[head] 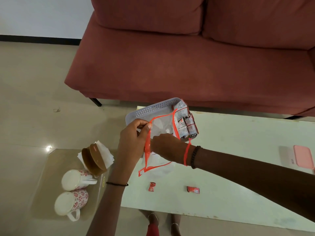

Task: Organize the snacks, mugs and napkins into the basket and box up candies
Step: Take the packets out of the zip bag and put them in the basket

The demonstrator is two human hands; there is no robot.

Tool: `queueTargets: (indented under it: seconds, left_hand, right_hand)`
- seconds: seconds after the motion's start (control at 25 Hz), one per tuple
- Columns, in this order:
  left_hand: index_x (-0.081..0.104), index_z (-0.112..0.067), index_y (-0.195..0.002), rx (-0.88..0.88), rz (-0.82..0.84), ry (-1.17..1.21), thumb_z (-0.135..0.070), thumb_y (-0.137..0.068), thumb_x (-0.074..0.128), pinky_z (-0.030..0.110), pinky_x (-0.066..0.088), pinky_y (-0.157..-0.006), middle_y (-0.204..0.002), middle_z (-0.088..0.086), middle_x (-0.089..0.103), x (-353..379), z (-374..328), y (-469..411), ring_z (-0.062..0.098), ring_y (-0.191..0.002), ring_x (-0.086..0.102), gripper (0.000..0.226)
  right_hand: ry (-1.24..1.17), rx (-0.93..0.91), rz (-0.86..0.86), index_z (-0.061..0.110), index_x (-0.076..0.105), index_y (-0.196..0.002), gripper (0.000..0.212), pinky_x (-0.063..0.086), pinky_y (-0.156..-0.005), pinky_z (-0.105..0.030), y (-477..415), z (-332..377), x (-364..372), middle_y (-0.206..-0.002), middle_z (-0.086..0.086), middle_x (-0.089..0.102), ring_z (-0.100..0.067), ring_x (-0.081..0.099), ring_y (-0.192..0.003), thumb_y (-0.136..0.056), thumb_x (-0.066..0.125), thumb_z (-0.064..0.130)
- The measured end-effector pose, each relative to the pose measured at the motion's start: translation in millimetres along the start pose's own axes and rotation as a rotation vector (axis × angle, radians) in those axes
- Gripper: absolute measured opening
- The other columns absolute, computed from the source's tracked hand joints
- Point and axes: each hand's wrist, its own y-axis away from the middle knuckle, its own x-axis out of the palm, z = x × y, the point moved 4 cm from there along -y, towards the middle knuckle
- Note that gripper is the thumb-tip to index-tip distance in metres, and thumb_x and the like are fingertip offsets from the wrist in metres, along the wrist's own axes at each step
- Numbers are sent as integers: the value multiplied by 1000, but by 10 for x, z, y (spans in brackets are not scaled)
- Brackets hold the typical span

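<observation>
My left hand (132, 138) pinches the red-trimmed rim of a clear zip pouch (157, 160), holding its mouth wide. My right hand (164, 144) is thrust inside the pouch up to the wrist, so its fingers are hidden. Behind the pouch a grey perforated basket (153, 108) holds several snack packets (185, 123) along its right side. Two red-wrapped candies (152, 186) (193, 189) lie on the pale table in front of the pouch. On a low glass side table stand two flowered white mugs (75, 178) (69, 202) and a brown holder with white napkins (95, 158).
A pink lidded box (304, 158) sits at the table's right edge. A red sofa (187, 57) stands just beyond the table (238, 159). Tiled floor lies to the left, and feet show below the table's near edge.
</observation>
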Motion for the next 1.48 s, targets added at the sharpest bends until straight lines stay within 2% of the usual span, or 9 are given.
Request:
queueTargets:
  seconds: [0.16, 0.28, 0.36, 0.48, 0.56, 0.72, 0.92, 1.12, 1.48]
  left_hand:
    - [64, -10, -99, -8, 24, -34, -25, -91, 54, 12, 42, -66, -89, -3, 64, -47, 139, -55, 11, -76, 57, 20]
    - [64, -15, -90, -17, 63, -24, -22, -91, 55, 6, 39, -56, -77, -5, 64, -110, 219, -81, 7, -64, 57, 11]
    - [62, -14, -91, -21, 89, -24, -18, -92, 53, 3, 41, -55, -73, -8, 62, -145, 237, -109, 5, -62, 57, 10]
    - [63, -11, -98, -37, 81, -28, -22, -92, 53, 17, 49, -67, -81, -3, 63, -186, 248, -171, 9, -66, 58, 16]
    - [63, -12, -95, -26, 83, -13, -23, -92, 53, 28, 52, -73, -80, -3, 62, -193, 246, -204, 10, -67, 58, 15]
    - [60, -17, -92, -22, 92, -30, -24, -92, 52, 24, 50, -72, -86, -2, 61, -198, 250, -300, 11, -72, 57, 10]
    - [63, -10, -99, -58, 59, 21, -26, -92, 54, 35, 54, -77, -87, 1, 63, -328, 324, -492, 21, -82, 62, 20]
    - [62, -18, -94, -57, 31, 68, -28, -91, 53, 32, 56, -71, -82, -3, 64, -485, 463, -664, 20, -78, 64, 13]
    - [58, -32, -84, -69, 38, 167, -29, -90, 55, 31, 57, -66, -76, -10, 65, -550, 729, -980, 17, -73, 65, 7]
  right_hand:
    - [-186, 9, -118, 6, 53, -114, 33, 45, -63, -32, 267, -149, -413, -98, -18, 65, -32, 65, -84, -84, 52, -6]
    - [-705, 167, -134, 3, 60, -110, 23, 52, -88, -47, 491, -385, -699, -111, -22, 64, -29, 61, -95, -92, 47, 5]
    - [-998, 234, -313, 4, 59, -93, 7, 52, -94, -47, 641, -546, -867, -106, -22, 65, -26, 61, -94, -93, 52, 7]
    - [-1347, 241, -537, -8, 55, -99, 11, 58, -86, -32, 767, -738, -969, -96, -15, 65, -19, 65, -91, -91, 54, -1]
    - [-1534, 223, -641, -6, 55, -109, 19, 58, -84, -32, 798, -860, -993, -96, -6, 71, -16, 70, -92, -92, 52, 1]
    - [-1731, 254, -794, 0, 53, -120, 28, 58, -84, -36, 792, -1186, -923, -114, -16, 70, -30, 68, -103, -93, 53, 6]
    - [-1697, 612, -771, 0, 55, -107, 16, 57, -88, -41, 385, -1700, -303, -114, -20, 68, -34, 68, -103, -91, 52, 2]
    - [-1498, 1045, -553, -13, 49, -115, 28, 50, -96, -51, -299, -2044, 592, -123, -31, 58, -42, 61, -109, -91, 51, 2]
    - [-1334, 1174, -393, -8, 54, -121, 36, 52, -78, -46, -1064, -2246, 1273, -122, -28, 60, -38, 61, -102, -88, 41, -1]
